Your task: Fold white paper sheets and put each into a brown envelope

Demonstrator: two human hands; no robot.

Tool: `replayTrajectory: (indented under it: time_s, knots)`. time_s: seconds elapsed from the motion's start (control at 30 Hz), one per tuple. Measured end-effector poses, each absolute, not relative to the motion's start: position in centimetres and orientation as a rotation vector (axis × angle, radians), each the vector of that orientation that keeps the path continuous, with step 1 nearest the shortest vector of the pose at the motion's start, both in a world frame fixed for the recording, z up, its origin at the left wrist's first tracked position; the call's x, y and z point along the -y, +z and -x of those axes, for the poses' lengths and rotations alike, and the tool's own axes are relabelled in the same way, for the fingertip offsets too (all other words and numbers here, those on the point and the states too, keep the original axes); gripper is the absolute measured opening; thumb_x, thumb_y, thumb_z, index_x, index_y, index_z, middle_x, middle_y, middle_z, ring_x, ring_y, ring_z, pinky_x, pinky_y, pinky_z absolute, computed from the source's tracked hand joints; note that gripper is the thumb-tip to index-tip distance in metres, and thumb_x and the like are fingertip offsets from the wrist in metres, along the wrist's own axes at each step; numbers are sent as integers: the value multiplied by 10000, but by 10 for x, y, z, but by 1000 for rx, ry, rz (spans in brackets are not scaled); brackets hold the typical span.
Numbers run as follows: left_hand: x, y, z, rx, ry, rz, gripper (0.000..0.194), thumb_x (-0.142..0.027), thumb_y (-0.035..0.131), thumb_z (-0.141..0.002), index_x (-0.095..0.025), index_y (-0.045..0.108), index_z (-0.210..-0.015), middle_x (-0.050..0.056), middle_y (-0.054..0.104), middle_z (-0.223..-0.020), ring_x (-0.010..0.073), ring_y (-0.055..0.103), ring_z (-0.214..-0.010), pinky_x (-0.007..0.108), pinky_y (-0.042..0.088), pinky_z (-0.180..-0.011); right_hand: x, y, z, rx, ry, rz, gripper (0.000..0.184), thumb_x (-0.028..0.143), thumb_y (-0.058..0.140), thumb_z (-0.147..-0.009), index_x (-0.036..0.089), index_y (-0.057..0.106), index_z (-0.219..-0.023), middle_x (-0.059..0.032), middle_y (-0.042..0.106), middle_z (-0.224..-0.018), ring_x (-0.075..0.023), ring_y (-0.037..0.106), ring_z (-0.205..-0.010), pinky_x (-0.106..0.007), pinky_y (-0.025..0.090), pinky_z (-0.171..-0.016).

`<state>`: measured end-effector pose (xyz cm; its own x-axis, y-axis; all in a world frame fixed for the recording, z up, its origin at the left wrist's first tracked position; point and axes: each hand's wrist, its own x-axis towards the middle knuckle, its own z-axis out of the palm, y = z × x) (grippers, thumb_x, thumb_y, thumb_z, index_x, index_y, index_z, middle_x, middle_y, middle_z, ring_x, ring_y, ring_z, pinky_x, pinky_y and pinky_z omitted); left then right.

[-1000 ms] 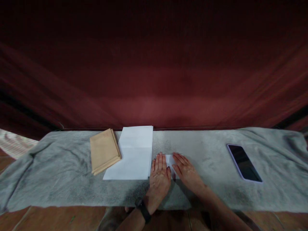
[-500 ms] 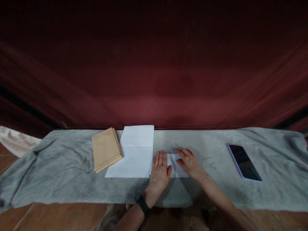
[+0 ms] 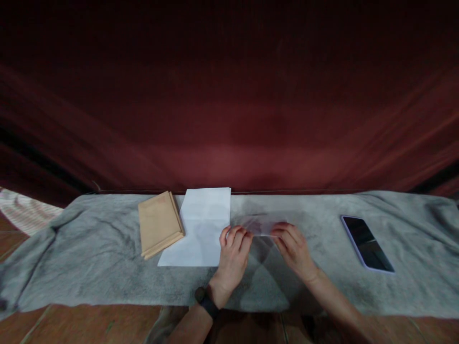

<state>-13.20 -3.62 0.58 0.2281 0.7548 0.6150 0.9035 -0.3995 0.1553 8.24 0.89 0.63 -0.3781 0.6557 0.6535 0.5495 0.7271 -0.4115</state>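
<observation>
My left hand and my right hand each pinch one end of a small folded white paper and hold it just above the grey cloth. The paper is blurred by motion. My left wrist carries a black band. Just left of my left hand lies a stack of white sheets, creased across the middle. A pile of tan envelopes lies left of the sheets, overlapping their edge.
A dark phone lies face up at the right of the cloth. A red curtain hangs behind the table. Brown floor tiles show below the cloth's front edge.
Both hands lay flat, pressing the small paper on the cloth. Now their fingers are curled on its ends and the paper is lifted off the cloth.
</observation>
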Motion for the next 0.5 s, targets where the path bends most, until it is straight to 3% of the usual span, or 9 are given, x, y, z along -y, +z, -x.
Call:
replayTrajectory:
  time_s: [0.13, 0.2, 0.3, 0.5]
  knots:
    - [41, 1, 140, 1493, -800, 2407, 211, -59, 527, -903, -211, 641, -994, 48, 672, -1007, 233, 583, -1078, 447, 417, -1052, 3, -1, -89, 2295, 114, 859, 241, 99, 485, -964, 243, 655, -1056, -48, 692, -1085, -206, 648, -1034, -399, 554, -950]
    - [47, -7, 139, 1471, -721, 2469, 182, -72, 539, -904, -203, 635, -985, 56, 667, -1064, 243, 575, -1109, 448, 406, -1069, 5, -8, -93, 2386, 157, 873, 272, 55, 493, -928, 243, 655, -1037, -45, 695, -1140, -208, 644, -1079, -410, 543, -990]
    - [57, -22, 134, 1441, -590, 2570, 183, -92, 550, -903, -186, 634, -1035, 80, 650, -1216, 254, 566, -1169, 432, 400, -1079, 7, -17, -99, 2501, 271, 870, 300, 19, 505, -883, 237, 645, -1034, -43, 704, -1158, -206, 645, -1105, -410, 534, -1013]
    - [65, -30, 129, 1511, -442, 2700, 296, -115, 517, -905, -194, 620, -1172, 75, 667, -1246, 241, 588, -1177, 396, 419, -1062, 18, -18, -103, 2585, 456, 926, 370, -6, 511, -797, 237, 644, -1043, -47, 674, -1283, -196, 613, -1209, -425, 446, -1124]
